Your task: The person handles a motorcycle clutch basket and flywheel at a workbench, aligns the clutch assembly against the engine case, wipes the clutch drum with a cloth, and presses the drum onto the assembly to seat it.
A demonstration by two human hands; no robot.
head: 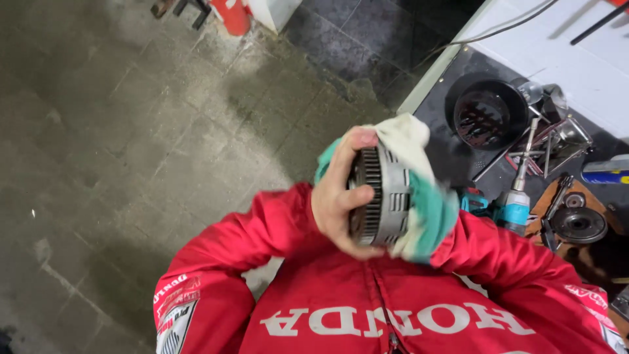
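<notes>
My left hand (335, 196) fingers clamp the grey toothed metal drum (380, 196), axis running nine-to-three; my right hand, hidden under the white-green rag (426, 196), cups it; open floor (131, 131) lies at nine.

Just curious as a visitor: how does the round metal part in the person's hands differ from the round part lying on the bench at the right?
The toothed metal drum is light grey and held on edge, wrapped in a cloth. The dark disc is near black, bare, and lies flat on the bench. The drum looks thicker, the disc flatter. Both are round metal parts.
</notes>
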